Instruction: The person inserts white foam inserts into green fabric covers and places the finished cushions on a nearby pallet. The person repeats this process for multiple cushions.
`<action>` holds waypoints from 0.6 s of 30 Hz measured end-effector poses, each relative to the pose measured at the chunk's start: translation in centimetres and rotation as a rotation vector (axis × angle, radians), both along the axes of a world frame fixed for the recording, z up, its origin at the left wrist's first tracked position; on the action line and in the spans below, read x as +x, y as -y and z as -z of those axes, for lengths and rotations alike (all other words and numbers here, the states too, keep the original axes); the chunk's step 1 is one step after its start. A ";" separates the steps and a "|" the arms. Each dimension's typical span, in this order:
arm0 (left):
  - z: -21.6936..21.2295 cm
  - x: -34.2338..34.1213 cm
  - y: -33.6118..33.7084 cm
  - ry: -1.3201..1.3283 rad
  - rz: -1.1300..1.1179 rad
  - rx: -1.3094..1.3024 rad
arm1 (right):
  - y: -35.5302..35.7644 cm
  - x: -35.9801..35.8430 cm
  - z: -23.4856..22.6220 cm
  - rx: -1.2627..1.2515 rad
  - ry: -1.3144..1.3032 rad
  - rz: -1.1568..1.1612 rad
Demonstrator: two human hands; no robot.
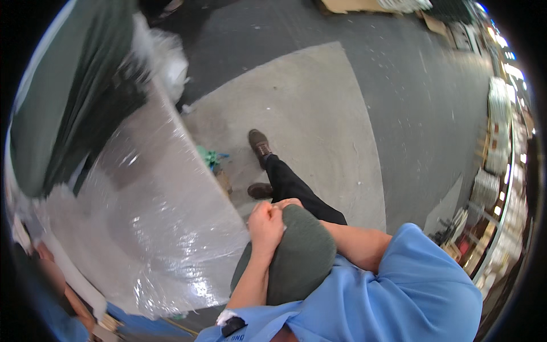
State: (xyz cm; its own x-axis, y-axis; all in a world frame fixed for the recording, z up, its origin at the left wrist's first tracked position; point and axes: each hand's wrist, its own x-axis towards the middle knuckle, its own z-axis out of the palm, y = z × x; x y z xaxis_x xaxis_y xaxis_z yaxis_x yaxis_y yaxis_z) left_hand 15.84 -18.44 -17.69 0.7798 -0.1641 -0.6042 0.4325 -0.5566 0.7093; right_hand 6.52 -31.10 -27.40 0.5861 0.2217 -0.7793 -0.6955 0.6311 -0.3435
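Observation:
I hold a grey-green rounded roll against my chest. My left hand is closed in a fist around its upper end. My right hand sits just behind that end, mostly hidden, with its forearm lying across the top of the roll. Right beside my left hand stands a tall load wrapped in clear stretch film, its near corner almost touching my knuckles. I cannot tell whether film runs from the roll to the load.
Dark green bulky goods sit on top of the wrapped load. My feet in brown shoes stand on a pale concrete patch, near green scraps. Stocked shelves line the right. What looks like another person's arm shows at lower left.

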 end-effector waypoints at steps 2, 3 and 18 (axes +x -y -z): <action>0.7 0.1 -0.1 -0.079 0.014 0.008 | 0.1 1.5 -2.1 -0.130 -0.143 -0.054; 0.9 0.4 -0.5 -0.119 0.032 0.022 | -0.3 3.2 -4.1 -0.183 -0.220 -0.070; 0.1 1.4 -0.3 -0.195 0.073 0.008 | 4.1 4.2 -10.1 -0.384 0.215 0.383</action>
